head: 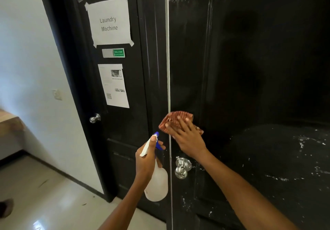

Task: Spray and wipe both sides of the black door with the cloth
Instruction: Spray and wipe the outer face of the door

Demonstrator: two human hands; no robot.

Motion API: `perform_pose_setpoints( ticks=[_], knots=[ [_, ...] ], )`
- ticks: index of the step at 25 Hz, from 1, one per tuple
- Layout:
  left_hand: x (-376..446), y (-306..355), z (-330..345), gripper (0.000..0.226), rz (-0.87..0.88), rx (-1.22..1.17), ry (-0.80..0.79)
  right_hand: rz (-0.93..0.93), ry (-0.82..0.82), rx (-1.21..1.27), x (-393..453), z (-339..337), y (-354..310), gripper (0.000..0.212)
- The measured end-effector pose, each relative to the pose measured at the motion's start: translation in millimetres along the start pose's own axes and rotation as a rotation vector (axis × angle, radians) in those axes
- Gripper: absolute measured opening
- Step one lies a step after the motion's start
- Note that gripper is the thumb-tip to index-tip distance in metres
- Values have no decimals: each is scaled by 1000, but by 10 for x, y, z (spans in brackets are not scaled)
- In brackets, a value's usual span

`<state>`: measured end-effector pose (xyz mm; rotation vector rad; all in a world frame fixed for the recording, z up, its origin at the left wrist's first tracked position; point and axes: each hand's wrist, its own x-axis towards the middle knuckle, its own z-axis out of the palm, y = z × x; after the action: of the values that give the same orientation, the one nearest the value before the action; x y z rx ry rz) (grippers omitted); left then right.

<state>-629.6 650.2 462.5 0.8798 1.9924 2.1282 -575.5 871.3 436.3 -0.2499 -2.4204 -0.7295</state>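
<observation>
Glossy and streaked with droplets, the black door (250,69) stands open edge-on, so the right hand (187,137) presses the cloth (175,118) flat with spread fingers above the knob (181,168) while the left hand (145,160) grips the spray bottle (156,183) ready nearby.

Head view: worn at head height, aimed forward and slightly down.
Proximity: black door (250,69) filmed close, filling right half.
</observation>
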Motion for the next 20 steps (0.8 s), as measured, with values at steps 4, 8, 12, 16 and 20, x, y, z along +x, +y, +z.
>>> perform_pose_setpoints(
  ticks=[4, 8, 12, 16, 20],
  knots=[
    [-84, -67, -61, 45, -77, 6, 0, -249, -240, -95, -514, 510, -284, 88],
    [-126, -131, -145, 46, -65, 26, -54, -336, -210, -129, -514, 421, -89, 95],
    [-89, -81, -123, 55, -50, 37, -113, -54, -8, -93, -532, 44, 217, 75],
    [-74, -15, -31, 53, -30, -1, -147, 405, 235, -96, -566, -487, 657, 66],
    [-127, -7, 36, 53, -29, -11, -168, 707, 244, -88, -652, -500, 611, 65]
  ],
)
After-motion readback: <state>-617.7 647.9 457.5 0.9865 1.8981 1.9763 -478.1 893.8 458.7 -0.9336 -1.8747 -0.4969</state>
